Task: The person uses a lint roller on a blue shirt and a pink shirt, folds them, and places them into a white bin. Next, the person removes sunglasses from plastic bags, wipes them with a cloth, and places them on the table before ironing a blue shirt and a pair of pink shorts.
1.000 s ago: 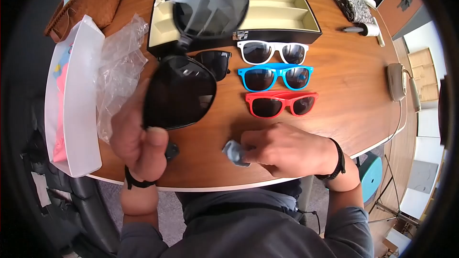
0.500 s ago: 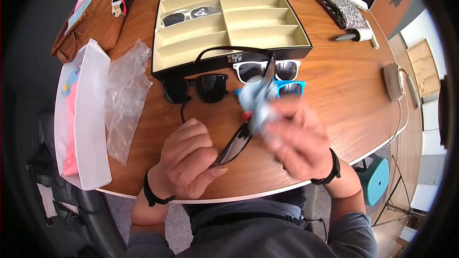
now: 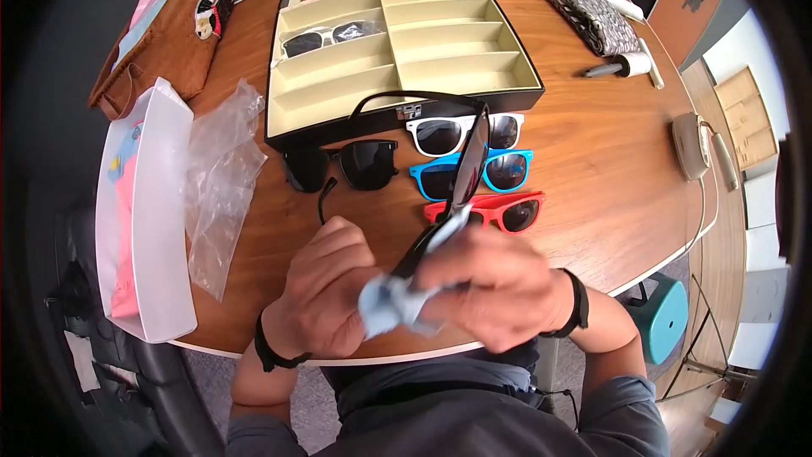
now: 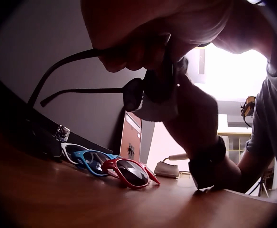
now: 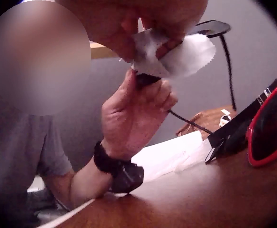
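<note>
In the head view my left hand (image 3: 326,292) grips black sunglasses (image 3: 474,161) by their near end. They stand on edge above the table, one temple arm reaching toward the case. My right hand (image 3: 499,288) pinches a light blue cloth (image 3: 393,305) with a zigzag edge against the near lens, close to my left fingers. The right wrist view shows the cloth (image 5: 191,57) folded over that lens, while the far lens (image 5: 214,27) sticks out beyond it. Beneath lie red sunglasses (image 3: 523,213), blue sunglasses (image 3: 507,171), white sunglasses (image 3: 440,135) and another black pair (image 3: 368,165).
Behind the sunglasses is an open compartment case (image 3: 330,123), with one bagged pair (image 3: 326,38) inside. Clear plastic bags (image 3: 224,178) and a white bin (image 3: 152,228) are at the left, near a brown basket (image 3: 169,46). A lint roller (image 3: 622,65) lies at the right.
The held sunglasses have come down from near the head camera and turned on edge. My right hand has brought the cloth up to them, then down to the near lens.
</note>
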Available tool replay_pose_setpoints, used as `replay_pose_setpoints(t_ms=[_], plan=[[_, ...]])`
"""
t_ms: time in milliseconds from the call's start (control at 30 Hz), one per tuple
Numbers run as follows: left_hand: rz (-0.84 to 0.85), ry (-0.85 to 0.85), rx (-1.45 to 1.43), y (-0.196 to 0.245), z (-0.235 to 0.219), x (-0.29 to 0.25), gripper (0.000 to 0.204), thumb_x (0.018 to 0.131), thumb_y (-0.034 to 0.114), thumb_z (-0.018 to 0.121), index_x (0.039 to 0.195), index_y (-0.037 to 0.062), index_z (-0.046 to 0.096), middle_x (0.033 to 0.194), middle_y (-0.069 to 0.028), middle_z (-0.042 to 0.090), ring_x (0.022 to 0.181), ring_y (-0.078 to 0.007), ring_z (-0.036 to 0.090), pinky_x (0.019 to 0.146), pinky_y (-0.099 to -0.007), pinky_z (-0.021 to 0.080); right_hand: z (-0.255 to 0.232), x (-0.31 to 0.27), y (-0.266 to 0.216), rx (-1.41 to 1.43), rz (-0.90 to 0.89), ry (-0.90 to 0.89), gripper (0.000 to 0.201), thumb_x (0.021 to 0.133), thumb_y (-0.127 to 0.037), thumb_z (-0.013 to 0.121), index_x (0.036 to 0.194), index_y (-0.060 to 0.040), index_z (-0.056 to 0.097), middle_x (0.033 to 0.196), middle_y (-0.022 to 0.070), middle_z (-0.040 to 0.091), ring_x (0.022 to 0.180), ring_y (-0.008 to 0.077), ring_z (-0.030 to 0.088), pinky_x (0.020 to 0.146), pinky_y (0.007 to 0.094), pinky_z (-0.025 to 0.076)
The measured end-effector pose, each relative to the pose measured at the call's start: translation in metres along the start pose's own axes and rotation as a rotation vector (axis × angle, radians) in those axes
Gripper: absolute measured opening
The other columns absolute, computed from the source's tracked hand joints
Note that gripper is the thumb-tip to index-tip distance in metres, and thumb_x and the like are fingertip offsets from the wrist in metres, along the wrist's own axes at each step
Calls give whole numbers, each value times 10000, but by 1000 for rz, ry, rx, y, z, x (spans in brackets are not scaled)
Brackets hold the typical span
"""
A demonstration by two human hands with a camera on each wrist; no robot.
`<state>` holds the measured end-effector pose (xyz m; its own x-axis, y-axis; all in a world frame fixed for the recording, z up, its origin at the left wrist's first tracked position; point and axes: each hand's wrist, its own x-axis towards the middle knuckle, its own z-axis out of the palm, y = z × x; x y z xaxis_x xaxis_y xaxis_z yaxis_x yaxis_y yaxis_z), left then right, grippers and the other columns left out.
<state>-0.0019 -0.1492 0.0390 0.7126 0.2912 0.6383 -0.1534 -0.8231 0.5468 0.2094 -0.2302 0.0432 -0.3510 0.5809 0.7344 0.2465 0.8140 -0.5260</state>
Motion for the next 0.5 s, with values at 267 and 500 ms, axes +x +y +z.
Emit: replay_pose_setpoints(t_ms=[267,500], plan=[[5,-123,61,9,1,-1,303,751,180,680,926,-41,569,828,-139,506,721,-316,501,682,-450,415,1,-4,-8,-218,315,299,182,726,77,691,908,85,694,991,185,619,783,259,640,656,331,543],[43,-113,78,7,4,-4,320,753,232,703,922,-16,592,803,-117,502,703,-298,500,683,-446,421,9,-6,-12,21,8,-24,192,751,81,687,924,-2,681,1002,148,650,759,256,651,639,340,550]])
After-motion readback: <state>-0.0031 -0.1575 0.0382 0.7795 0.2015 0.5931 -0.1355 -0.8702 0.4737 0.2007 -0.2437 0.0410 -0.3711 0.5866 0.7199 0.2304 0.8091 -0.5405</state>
